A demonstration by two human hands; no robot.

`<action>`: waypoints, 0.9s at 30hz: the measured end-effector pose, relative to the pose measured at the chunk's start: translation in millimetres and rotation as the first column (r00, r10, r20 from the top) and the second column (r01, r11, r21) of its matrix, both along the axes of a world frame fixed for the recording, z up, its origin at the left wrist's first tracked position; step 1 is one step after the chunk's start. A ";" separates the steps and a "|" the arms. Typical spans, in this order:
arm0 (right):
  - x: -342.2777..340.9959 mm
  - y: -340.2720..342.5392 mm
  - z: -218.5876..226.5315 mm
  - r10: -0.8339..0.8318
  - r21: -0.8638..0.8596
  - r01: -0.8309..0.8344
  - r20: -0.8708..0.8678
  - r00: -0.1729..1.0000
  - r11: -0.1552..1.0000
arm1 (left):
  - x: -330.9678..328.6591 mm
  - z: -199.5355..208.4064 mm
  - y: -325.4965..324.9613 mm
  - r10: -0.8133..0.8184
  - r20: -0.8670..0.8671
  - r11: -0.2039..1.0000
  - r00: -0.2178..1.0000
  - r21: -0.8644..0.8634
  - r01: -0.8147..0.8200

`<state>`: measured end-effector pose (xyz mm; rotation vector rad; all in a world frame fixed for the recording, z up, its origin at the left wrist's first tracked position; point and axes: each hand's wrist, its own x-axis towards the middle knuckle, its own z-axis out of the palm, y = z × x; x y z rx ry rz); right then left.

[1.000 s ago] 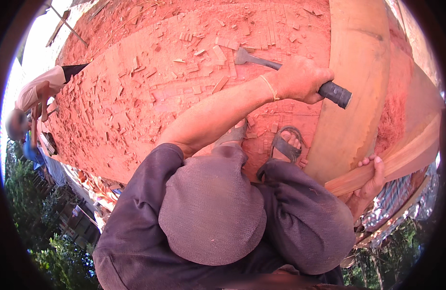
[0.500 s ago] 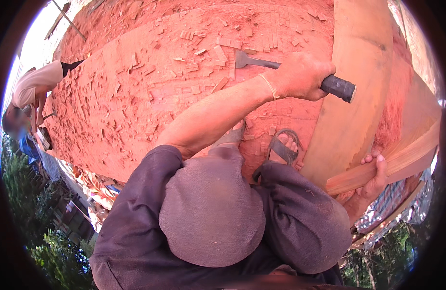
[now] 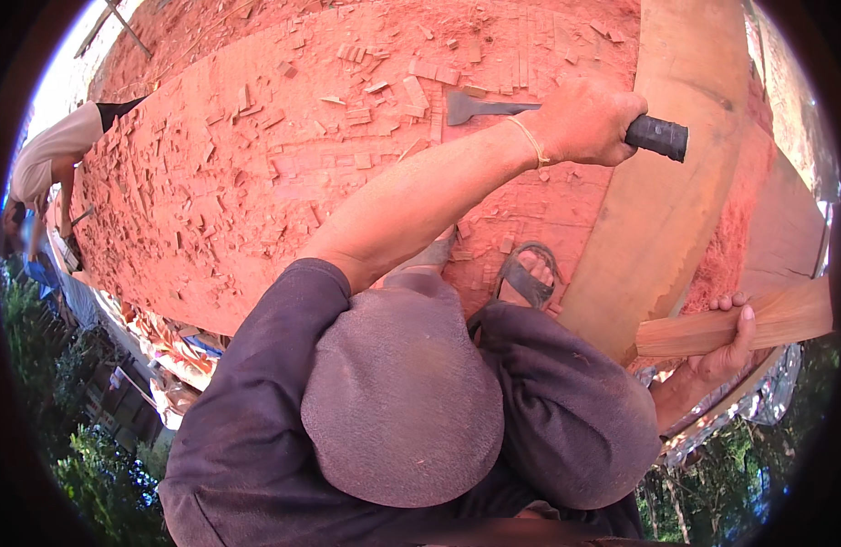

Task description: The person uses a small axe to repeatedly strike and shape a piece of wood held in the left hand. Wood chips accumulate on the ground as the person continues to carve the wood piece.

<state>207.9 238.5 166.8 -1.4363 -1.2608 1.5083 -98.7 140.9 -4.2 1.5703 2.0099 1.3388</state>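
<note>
Head view: what has just changed there?

Mostly the length of wood held by the right hand. Half a second ago it slanted up toward the right; now it runs almost level. The left hand, wrapped around the chisel, has lifted only slightly, and the blade has hardly shifted beside the loose chips.

And what does that mean for the work?

Probably that the wood is being swung or re-aimed while the chisel simply stays held. Both hands are taken up, and the two pieces are well apart.

Which way does the chisel point?

Its broad blade points left, over the red surface; the dark handle sticks out to the right of the fist, above the pale board. The long axis lies crosswise, dipping a little toward the handle. Whether the blade touches the surface cannot be told.

The wood, then?

It sits at the right, beyond the knee, its long axis crosswise too, rising faintly to the right. Its left end shows over the board's near end; contact is unclear. Fingers curl over its top.
</note>
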 end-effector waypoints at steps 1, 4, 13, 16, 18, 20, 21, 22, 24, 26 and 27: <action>-9.1 -0.4 2.2 0.066 0.067 -0.061 -0.071 0.995 0.996 | 0.1 -0.5 0.9 0.014 -0.028 1.000 0.999 -0.015 -0.015; -40.9 -9.6 -4.8 -0.058 0.003 0.062 -0.304 0.951 0.998 | 2.3 0.4 -0.5 -0.007 -0.028 0.999 1.000 -0.046 0.006; -31.8 -31.8 -38.5 0.447 -0.101 -0.444 0.375 0.812 0.890 | -6.4 1.7 -14.2 0.003 -0.082 0.986 0.997 -0.165 -0.016; -50.9 -4.8 -0.6 0.199 0.009 -0.198 -0.055 0.979 0.980 | -5.6 0.7 -13.5 0.039 -0.116 0.997 0.992 -0.056 -0.045; -73.5 -3.9 5.5 -0.009 -0.021 0.002 -0.290 0.957 1.000 | -4.8 -0.5 -13.8 0.046 -0.113 0.998 0.992 -0.028 -0.049; -89.0 -21.0 -15.5 -0.085 -0.059 0.074 -0.227 0.970 0.996 | -4.5 -2.8 -15.7 0.055 -0.097 0.998 0.994 0.028 -0.053; -88.6 -39.1 -35.7 0.217 0.036 -0.221 0.088 0.972 0.975 | -5.5 -4.3 -17.0 0.035 -0.078 0.998 0.996 -0.045 -0.039; -84.9 -53.5 -55.3 0.416 -0.059 -0.437 0.446 0.793 0.897 | -5.9 -5.6 -19.3 0.025 -0.072 0.996 0.997 -0.082 -0.031; -60.6 -68.3 -83.1 0.527 -0.177 -0.507 0.457 0.717 0.843 | -6.2 -8.5 -23.8 0.012 -0.079 0.992 0.997 -0.122 -0.021; -34.5 -61.6 -89.0 0.481 -0.187 -0.444 0.370 0.795 0.877 | -6.2 -10.3 -27.0 0.010 -0.135 0.987 0.991 -0.159 -0.032; -22.8 -52.4 -79.2 0.467 -0.171 -0.435 0.282 0.838 0.884 | -5.7 -10.7 -28.1 0.014 -0.114 0.991 0.993 -0.129 -0.028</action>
